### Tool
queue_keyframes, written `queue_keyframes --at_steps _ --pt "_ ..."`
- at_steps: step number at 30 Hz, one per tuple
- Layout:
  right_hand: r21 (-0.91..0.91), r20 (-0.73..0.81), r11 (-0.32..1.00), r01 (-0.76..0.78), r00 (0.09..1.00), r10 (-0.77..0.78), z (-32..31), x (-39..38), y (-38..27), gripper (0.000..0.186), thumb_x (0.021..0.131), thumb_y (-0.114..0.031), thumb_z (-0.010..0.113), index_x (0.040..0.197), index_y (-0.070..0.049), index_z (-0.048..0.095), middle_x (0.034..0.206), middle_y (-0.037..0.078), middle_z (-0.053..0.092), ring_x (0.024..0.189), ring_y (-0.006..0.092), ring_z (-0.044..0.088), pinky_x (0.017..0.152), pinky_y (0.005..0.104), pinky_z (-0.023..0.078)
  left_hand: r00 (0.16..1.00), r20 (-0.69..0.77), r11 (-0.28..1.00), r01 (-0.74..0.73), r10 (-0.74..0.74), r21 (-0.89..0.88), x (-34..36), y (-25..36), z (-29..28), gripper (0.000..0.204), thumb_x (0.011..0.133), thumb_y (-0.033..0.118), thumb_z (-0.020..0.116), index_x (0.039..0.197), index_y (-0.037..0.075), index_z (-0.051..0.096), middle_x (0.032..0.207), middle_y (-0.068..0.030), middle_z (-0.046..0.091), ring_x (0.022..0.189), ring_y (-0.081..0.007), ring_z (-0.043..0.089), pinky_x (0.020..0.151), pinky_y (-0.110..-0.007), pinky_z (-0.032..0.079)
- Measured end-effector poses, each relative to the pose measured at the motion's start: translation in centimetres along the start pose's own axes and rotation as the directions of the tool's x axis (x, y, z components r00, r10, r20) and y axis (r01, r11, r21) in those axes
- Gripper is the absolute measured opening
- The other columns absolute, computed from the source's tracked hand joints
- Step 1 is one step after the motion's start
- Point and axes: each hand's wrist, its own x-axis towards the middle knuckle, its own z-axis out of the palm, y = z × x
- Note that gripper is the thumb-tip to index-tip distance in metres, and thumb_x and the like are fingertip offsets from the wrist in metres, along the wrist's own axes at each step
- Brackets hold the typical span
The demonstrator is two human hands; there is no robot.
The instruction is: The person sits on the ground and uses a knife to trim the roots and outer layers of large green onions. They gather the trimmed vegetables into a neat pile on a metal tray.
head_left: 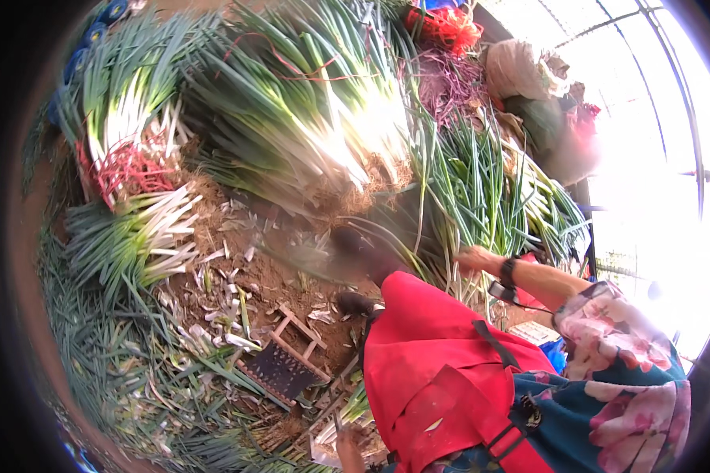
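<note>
Wearing a watch, my right hand (pixel 473 260) is curled around some long green onion stalks (pixel 450 236) beside an upright pile of green onions (pixel 489 189). Low at the bottom edge, my left hand (pixel 349 437) grips something thin that I cannot make out, near cut onion stalks (pixel 359 402). My red apron (pixel 426 355) covers my lap, with a dark shoe (pixel 355 302) just left of it. Big bundles of long onions with white bases (pixel 347 134) lie ahead of me, their roots facing me.
A small wooden stool (pixel 284 370) stands on soil (pixel 221 292) strewn with peelings. Red-tied bundles (pixel 134 173) and loose leaves (pixel 110 355) lie at the left. Red twine (pixel 446 30), sacks (pixel 521 67) and purple stalks (pixel 450 87) are at the back right, beside a bright metal-framed wall (pixel 678 102).
</note>
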Motion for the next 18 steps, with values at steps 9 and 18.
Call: queue_keyframes --at_steps 9,18 --pt "0.287 -0.191 0.957 -0.04 0.977 0.098 -7.1 17.9 -15.0 0.031 0.099 -0.032 0.058 0.11 -0.004 0.068 0.091 0.006 0.072 0.074 0.0152 0.071 0.06 0.0308 0.059 0.994 0.057 0.993 0.101 -0.098 -0.055 4.1 5.7 1.3 0.043 0.102 0.037 0.062 0.133 0.008 0.054 0.118 -0.0176 0.067 0.105 -0.0356 0.072 0.074 -0.049 0.064" --pt "0.198 -0.476 0.963 0.184 0.877 -0.07 -13.1 32.0 -18.2 0.037 0.101 -0.029 0.056 0.126 -0.003 0.067 0.098 0.01 0.072 0.085 0.018 0.07 0.074 0.0318 0.059 0.969 -0.106 0.973 0.228 -0.223 0.039 9.6 9.8 7.3 0.043 0.102 0.038 0.063 0.132 0.008 0.055 0.116 -0.0161 0.067 0.103 -0.0339 0.071 0.073 -0.048 0.064"
